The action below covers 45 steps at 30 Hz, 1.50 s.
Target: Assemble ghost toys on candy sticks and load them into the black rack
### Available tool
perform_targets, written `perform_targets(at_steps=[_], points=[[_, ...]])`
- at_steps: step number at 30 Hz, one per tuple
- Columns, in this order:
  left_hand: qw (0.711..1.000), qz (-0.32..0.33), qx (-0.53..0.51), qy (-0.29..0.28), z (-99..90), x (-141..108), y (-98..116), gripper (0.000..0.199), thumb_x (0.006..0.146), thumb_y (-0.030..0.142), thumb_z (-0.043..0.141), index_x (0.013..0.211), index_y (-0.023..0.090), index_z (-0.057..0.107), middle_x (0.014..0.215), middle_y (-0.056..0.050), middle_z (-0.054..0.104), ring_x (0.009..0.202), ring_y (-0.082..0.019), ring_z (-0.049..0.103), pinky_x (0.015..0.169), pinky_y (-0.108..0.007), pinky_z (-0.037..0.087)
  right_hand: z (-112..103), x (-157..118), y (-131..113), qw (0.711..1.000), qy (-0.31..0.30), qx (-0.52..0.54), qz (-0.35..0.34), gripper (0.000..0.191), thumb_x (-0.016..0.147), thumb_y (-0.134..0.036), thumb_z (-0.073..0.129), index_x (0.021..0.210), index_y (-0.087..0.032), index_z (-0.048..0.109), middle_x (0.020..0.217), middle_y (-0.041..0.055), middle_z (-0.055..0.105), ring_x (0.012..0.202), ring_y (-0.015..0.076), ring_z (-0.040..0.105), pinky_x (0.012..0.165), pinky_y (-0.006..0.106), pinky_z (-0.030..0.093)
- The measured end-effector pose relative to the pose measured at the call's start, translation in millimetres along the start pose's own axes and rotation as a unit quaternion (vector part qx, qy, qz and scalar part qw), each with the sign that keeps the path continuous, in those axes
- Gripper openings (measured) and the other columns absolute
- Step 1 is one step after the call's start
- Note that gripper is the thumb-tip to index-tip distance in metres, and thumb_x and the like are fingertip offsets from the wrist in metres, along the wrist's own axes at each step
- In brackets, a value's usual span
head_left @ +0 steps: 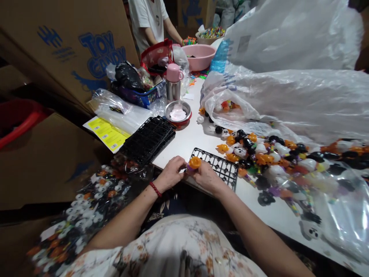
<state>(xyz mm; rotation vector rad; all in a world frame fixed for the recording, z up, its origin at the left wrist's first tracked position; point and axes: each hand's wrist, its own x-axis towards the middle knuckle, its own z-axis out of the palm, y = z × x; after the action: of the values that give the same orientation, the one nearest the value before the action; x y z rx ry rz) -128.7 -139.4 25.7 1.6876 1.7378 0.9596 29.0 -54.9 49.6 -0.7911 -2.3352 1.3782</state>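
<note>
Close to the table's front edge, my left hand (172, 173) and my right hand (208, 176) meet around a small toy (194, 163) with an orange top and a purple part below it. The fingers of both hands are closed on it. Just beyond and to the right of my hands lies a black plastic grid tray (222, 166) on the white table. Right of that tray spreads a pile of small Halloween toys (259, 154), with orange, white skull-like and black heads. A stack of similar black grid trays (149, 139) rests to the left of my hands.
A metal bowl (178, 111) and a pink-topped flask (173, 82) stand beyond the stacked trays. Large plastic bags (294, 100) cover the right side. Bagged toys (86, 207) lie low at left, beside cardboard boxes (66, 46). Another person (151, 25) stands near a pink basin (198, 57).
</note>
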Motion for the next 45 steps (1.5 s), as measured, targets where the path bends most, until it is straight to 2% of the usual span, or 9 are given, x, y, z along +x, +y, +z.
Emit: perform_targets(at_steps=[8, 13, 17, 24, 28, 33, 40, 42, 45], points=[[1.0, -0.006, 0.01, 0.001, 0.4, 1, 0, 0.015, 0.071, 0.01, 0.063, 0.083, 0.019, 0.06, 0.088, -0.002, 0.057, 0.083, -0.017, 0.05, 0.072, -0.029, 0.041, -3, 11, 8, 0.999, -0.035, 0.013, 0.033, 0.005, 0.078, -0.02, 0.058, 0.081, -0.017, 0.06, 0.077, -0.0007, 0.062, 0.073, 0.0151, 0.055, 0.068, 0.026, 0.041], [1.0, -0.007, 0.022, 0.013, -0.3, 0, 2, 0.017, 0.071, 0.01, 0.06, 0.086, 0.019, 0.061, 0.085, -0.002, 0.057, 0.081, -0.018, 0.051, 0.071, -0.03, 0.042, 3, 6, 3, 0.998, -0.002, -0.05, -0.041, 0.005, 0.078, -0.017, 0.057, 0.082, -0.018, 0.06, 0.082, 0.0007, 0.06, 0.074, 0.0149, 0.053, 0.07, 0.026, 0.041], [1.0, -0.006, 0.011, 0.006, -2.6, 1, 3, 0.02, 0.07, 0.009, 0.056, 0.087, 0.019, 0.061, 0.088, -0.002, 0.059, 0.082, -0.018, 0.053, 0.072, -0.03, 0.044, 11, 1, 1, 0.999, 0.009, -0.029, -0.041, 0.01, 0.077, -0.021, 0.065, 0.086, -0.02, 0.061, 0.082, -0.0009, 0.057, 0.074, 0.015, 0.052, 0.07, 0.026, 0.041], [0.999, 0.006, 0.034, 0.011, -1.7, 6, 1, 0.009, 0.077, 0.026, 0.057, 0.083, 0.02, 0.058, 0.086, -0.003, 0.059, 0.084, -0.021, 0.055, 0.076, -0.033, 0.045, 21, -4, 4, 0.986, 0.104, -0.122, -0.042, 0.01, 0.09, -0.024, 0.056, 0.081, -0.019, 0.056, 0.082, 0.0015, 0.052, 0.077, 0.0159, 0.049, 0.071, 0.027, 0.04], [0.999, -0.016, 0.026, 0.015, -1.5, 4, 2, 0.017, 0.081, 0.037, 0.054, 0.083, 0.02, 0.057, 0.088, -0.004, 0.06, 0.084, -0.021, 0.056, 0.078, -0.033, 0.047, 26, -2, 7, 0.981, 0.095, -0.158, -0.053, 0.008, 0.083, -0.011, 0.055, 0.08, -0.019, 0.055, 0.081, 0.002, 0.055, 0.078, 0.0166, 0.051, 0.073, 0.027, 0.041], [0.997, -0.057, 0.039, 0.022, -2.6, 7, -1, 0.023, 0.078, 0.043, 0.056, 0.086, 0.021, 0.058, 0.087, -0.004, 0.063, 0.081, -0.022, 0.059, 0.073, -0.033, 0.047, 27, 3, 10, 0.98, 0.071, -0.176, -0.052, 0.008, 0.089, -0.019, 0.056, 0.081, -0.02, 0.056, 0.081, 0.0026, 0.058, 0.08, 0.0172, 0.053, 0.076, 0.028, 0.043], [0.993, -0.082, 0.081, 0.022, 0.4, 10, 0, 0.028, 0.076, 0.049, 0.063, 0.08, 0.022, 0.059, 0.081, -0.002, 0.063, 0.08, -0.023, 0.059, 0.068, -0.031, 0.045, -24, -55, 15, 0.967, 0.137, -0.207, -0.058, 0.022, 0.094, -0.026, 0.056, 0.114, -0.02, 0.059, 0.105, 0.009, 0.06, 0.097, 0.0208, 0.054, 0.085, 0.032, 0.044], [0.993, -0.085, 0.076, 0.029, 1.7, 9, -1, 0.028, 0.077, 0.049, 0.063, 0.082, 0.022, 0.059, 0.081, -0.001, 0.063, 0.08, -0.022, 0.059, 0.066, -0.03, 0.045, -47, -78, 26, 0.938, 0.193, -0.289, -0.012, 0.017, 0.093, -0.019, 0.052, 0.106, -0.018, 0.064, 0.102, 0.011, 0.06, 0.096, 0.023, 0.052, 0.084, 0.035, 0.043], [0.994, -0.081, 0.066, 0.03, 3.2, 6, -6, 0.028, 0.079, 0.049, 0.063, 0.083, 0.022, 0.058, 0.08, -0.001, 0.062, 0.079, -0.021, 0.059, 0.067, -0.03, 0.046, -76, -99, 50, 0.854, 0.276, -0.431, 0.091, 0.018, 0.092, -0.015, 0.05, 0.098, -0.017, 0.068, 0.104, 0.0137, 0.061, 0.096, 0.0275, 0.047, 0.083, 0.039, 0.038]])
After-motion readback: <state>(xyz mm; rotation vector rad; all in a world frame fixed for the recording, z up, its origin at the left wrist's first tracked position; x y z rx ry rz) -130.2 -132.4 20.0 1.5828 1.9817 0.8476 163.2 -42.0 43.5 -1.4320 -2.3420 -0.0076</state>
